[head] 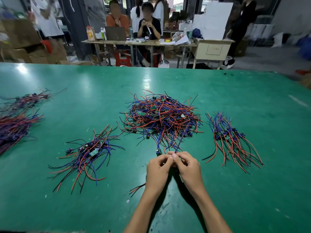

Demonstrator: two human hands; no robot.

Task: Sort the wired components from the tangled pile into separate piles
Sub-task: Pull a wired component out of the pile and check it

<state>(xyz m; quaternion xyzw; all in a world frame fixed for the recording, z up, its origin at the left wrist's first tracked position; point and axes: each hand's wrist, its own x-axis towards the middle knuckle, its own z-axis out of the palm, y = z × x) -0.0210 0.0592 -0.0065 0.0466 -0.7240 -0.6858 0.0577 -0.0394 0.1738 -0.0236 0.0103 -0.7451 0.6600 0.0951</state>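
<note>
Fingers point(170, 157) of both hands pinch wire point(182, 138) just below tangled pile point(161, 115).

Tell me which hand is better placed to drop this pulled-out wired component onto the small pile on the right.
Probably the right hand. It pinches the blue wire leading from the tangled pile, and it sits nearer the right pile. The left hand would have to cross over it.

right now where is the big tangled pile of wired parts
In the head view, the tangled pile sits mid-table on the green mat, just beyond both hands, between the smaller left pile and the right pile.
</note>
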